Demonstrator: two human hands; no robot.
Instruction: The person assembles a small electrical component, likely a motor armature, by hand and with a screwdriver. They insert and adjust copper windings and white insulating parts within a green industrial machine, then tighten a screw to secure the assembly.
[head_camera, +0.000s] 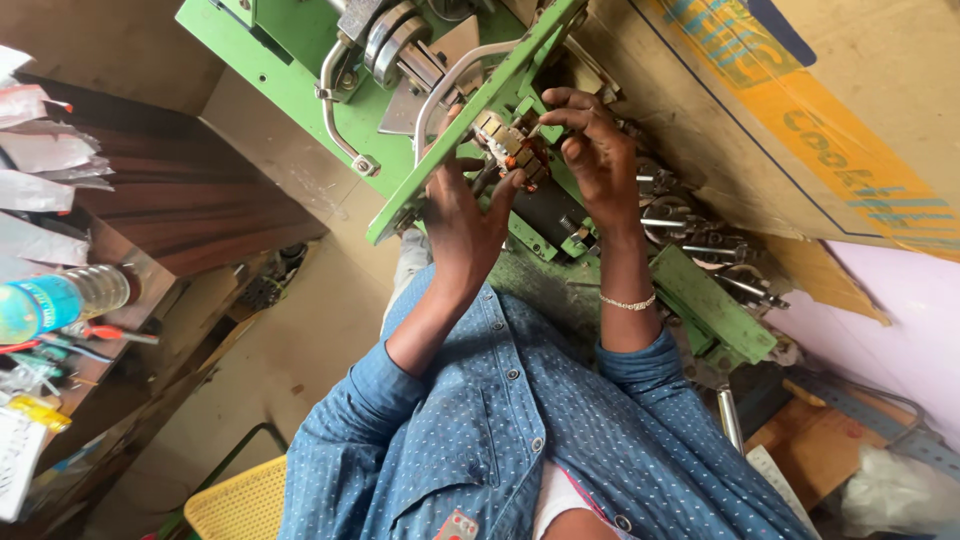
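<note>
Motor armature (512, 150): left hand (462, 215) is cupping it steady; right hand (592, 140) is pinching its tip, best kept aligned at the green winding machine (300, 60).

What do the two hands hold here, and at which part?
Both hands hold a small motor armature: left fingers grip its sides from below, right fingers pinch its top. The exact contact is unclear.

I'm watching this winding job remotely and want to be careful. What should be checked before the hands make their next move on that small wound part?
1. Left hand supports the wound part from below: ok.
2. Right hand fingertips pinch at the part's top: ok.
3. Part seated on the green machine: cannot tell, hands hide it.
4. Bracelet away from the metal shafts: ok.
5. Sleeves rolled back from the machine: ok.
</note>
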